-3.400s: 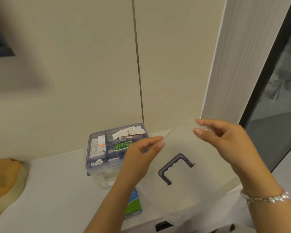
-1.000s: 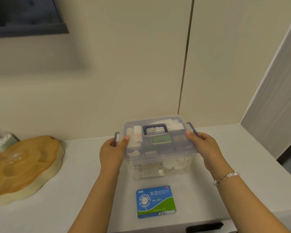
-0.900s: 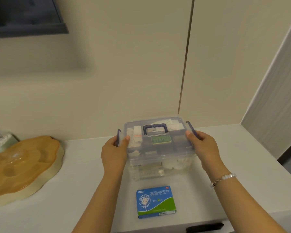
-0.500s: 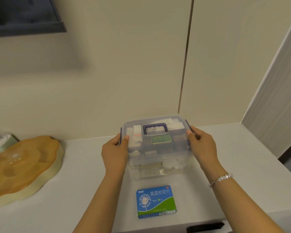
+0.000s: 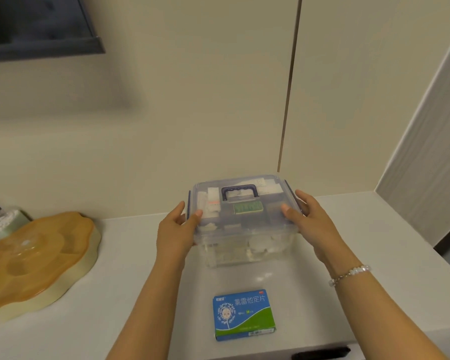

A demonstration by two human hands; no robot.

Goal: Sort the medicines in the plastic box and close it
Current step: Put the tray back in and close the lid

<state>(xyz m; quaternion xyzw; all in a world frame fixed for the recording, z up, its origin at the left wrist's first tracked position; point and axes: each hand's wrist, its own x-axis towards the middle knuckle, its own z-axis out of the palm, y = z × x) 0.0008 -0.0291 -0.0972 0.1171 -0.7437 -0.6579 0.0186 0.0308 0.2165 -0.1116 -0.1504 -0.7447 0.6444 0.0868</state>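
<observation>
- Tray (image 5: 37,258) with an amber lid, far left on the desk (image 5: 130,281), well apart from everything else. Not part of the job.
- Left hand (image 5: 176,233) on the box's left end: thumb over the lid edge, fingers (image 5: 178,210) half-curled round the side next to the blue latch (image 5: 189,205). Pressing, not lifting, as far as I can tell.
- Box (image 5: 244,219) sits mid-desk near the wall, long axis left to right, squarely between the two hands. Clear plastic, lid on, blue handle (image 5: 239,192) lying flat on top. Packets and white wrapped items show through lid and walls (a green pack under the handle).
- Right hand (image 5: 305,216) mirrors it on the right end, thumb on the lid, fingers (image 5: 303,197) round the side. Latch there mostly hidden.
- Both hands equally near. Likely step: snapping the latches, which lie right at the fingers on each end.
- Blue-green carton (image 5: 244,314) lies flat on the desk in front of the box, well apart from it, between the forearms. Outside the box, so sorting looks unfinished (may need the lid off again).
</observation>
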